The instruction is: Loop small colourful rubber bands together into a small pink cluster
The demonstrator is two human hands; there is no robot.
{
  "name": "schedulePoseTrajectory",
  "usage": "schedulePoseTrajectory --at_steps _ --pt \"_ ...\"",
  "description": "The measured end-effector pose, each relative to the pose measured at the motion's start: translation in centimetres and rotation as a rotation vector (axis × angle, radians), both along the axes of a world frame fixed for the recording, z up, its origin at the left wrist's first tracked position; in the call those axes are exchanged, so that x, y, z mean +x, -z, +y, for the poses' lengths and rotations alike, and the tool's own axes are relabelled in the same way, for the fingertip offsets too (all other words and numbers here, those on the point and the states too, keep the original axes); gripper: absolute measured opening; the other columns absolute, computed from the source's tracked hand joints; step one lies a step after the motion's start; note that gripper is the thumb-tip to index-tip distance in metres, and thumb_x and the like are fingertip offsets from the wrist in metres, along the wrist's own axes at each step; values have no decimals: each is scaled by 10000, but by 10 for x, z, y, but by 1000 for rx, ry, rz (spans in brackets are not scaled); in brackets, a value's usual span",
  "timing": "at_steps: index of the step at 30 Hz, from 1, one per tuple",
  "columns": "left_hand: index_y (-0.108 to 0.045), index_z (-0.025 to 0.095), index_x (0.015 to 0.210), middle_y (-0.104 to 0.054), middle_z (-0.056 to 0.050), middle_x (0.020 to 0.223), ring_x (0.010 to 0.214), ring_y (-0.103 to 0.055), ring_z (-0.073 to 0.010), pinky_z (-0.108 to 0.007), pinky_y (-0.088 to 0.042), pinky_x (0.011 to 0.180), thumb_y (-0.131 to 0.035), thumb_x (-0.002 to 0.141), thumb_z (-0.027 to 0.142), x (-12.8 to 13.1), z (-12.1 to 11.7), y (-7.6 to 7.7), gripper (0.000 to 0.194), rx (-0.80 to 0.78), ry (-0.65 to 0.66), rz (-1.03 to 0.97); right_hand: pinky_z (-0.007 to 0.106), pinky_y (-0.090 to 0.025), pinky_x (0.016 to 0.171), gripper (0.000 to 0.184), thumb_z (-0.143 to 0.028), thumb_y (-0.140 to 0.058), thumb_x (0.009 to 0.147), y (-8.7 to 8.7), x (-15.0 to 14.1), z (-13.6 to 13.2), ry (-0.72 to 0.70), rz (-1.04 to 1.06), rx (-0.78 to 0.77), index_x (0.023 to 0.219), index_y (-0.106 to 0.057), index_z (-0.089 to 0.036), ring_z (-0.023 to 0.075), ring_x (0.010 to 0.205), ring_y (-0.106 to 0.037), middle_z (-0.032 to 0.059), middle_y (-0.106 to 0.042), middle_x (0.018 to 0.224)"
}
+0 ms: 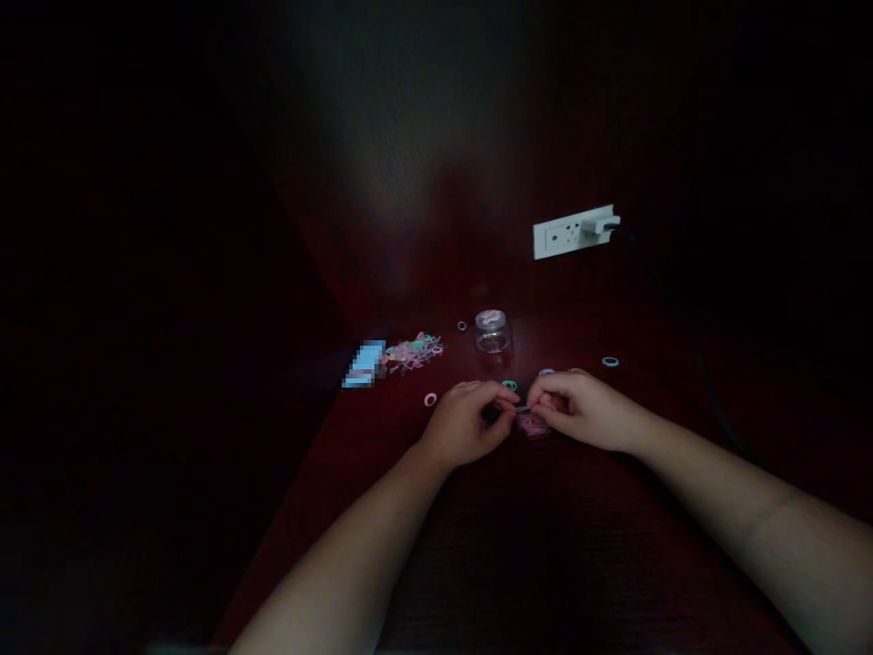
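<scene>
My left hand (470, 420) and my right hand (579, 409) meet over the dark red tabletop, fingertips pinched close together. A thin pale elastic hair band (522, 409) runs between the two pinches, partly hidden by my fingers. Just below lies a small heap of pink hair bands (533, 425). Beyond my left fingertips is a green hair band (509, 386), while a bluish one (546, 372) shows behind my right hand. A pink hair band (430, 399) rests to the left of my left hand.
Farther back stand a clear lidded jar (492, 333) and a loose pile of multicoloured hair bands (415, 351). Left of the pile is a pixelated blue-white rectangle (364, 364). A blue band (610, 362) lies at right. A wall socket (573, 232) holds a plug with a dark cable.
</scene>
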State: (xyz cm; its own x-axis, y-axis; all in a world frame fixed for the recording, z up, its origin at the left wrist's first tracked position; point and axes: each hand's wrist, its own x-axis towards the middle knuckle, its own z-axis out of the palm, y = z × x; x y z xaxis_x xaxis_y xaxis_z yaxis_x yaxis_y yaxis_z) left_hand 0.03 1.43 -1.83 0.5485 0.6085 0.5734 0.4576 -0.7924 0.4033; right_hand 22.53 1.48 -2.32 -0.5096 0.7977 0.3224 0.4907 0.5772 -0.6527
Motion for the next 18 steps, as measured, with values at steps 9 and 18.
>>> schedulePoseTrajectory --at_steps 9,18 --pt "-667 218 985 -735 21 844 795 -692 -144 -304 -508 803 -643 813 170 0 0 -1 180 14 10 -6 242 -357 526 161 -290 -577 882 -1 -1 -1 -12 10 -14 797 -642 -170 116 553 -477 -4 -570 633" --pt "-664 218 964 -728 20 834 796 -681 -146 -301 -504 792 -635 808 156 1 1 1 170 -1 29 9 250 -353 542 174 -292 -592 887 -2 0 0 -36 13 18 783 -663 -171 121 565 -468 -9 -546 628"
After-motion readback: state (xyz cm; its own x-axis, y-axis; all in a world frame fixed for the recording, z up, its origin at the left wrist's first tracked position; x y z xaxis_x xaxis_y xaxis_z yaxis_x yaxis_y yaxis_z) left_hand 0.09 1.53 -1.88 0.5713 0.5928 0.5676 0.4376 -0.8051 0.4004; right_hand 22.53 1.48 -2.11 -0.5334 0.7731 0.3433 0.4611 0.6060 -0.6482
